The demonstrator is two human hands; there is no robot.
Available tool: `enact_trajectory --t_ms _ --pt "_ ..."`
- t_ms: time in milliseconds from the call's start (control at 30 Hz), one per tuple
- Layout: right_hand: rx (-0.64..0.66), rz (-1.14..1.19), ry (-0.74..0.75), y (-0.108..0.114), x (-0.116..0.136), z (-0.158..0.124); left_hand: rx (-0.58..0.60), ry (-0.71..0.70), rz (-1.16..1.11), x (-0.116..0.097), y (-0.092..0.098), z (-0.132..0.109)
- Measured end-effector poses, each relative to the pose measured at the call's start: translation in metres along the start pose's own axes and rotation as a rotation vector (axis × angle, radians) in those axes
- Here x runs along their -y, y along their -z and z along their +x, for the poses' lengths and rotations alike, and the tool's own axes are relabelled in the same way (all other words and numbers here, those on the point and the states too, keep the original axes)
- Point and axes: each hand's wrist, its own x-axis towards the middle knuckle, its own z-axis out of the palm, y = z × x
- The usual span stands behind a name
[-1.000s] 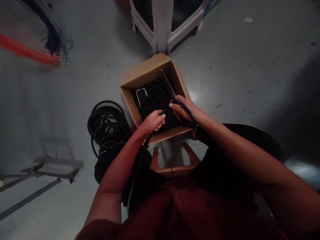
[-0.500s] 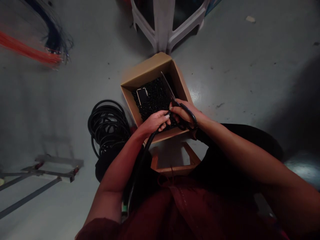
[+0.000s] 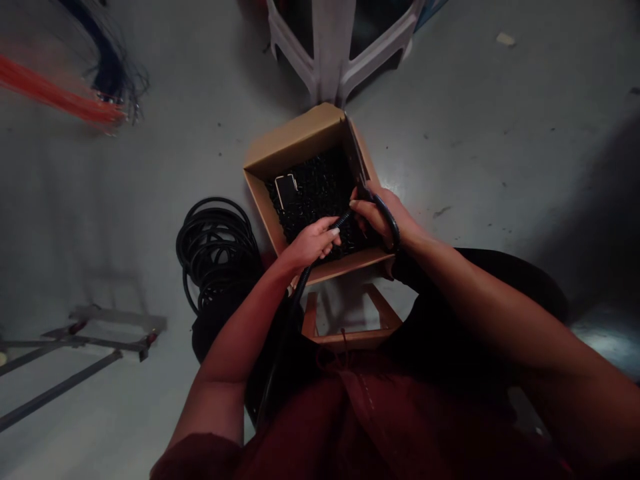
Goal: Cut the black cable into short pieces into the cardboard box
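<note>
My left hand is shut on a black corrugated tube that runs down past my forearm. My right hand grips black-handled scissors, with the blades pointing up along the right wall of a cardboard box. The tube's end reaches the scissors near my right fingers. Under both hands, the box holds a heap of short black tube pieces. A dark phone with a pale edge lies on that heap. My hands hide the heap's near part.
A coil of black cable lies left of the box. A white plastic stool base stands beyond it, with orange and dark wire bundles far left. A metal frame lies lower left, and a wooden frame stands below the box.
The scissors have swung upward and right, with the blades now along the box's right wall. My hands have drawn slightly apart, and the tube end now reaches across to the scissors.
</note>
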Motion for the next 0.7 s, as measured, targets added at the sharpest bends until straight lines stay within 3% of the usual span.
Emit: enact_trajectory --t_ms 267,533,700 --pt "0.026 0.000 -0.029 -0.005 0.001 -0.002 -0.163 -0.069 0.202 0.005 0.003 0.005" --pt "0.094 0.002 -0.066 -0.011 -0.008 -0.004 -0.357 -0.103 0.089 -0.009 0.023 0.009" --pt "0.174 -0.101 -0.006 -0.019 -0.013 -0.007 -0.425 -0.136 0.022 -0.015 0.033 0.008"
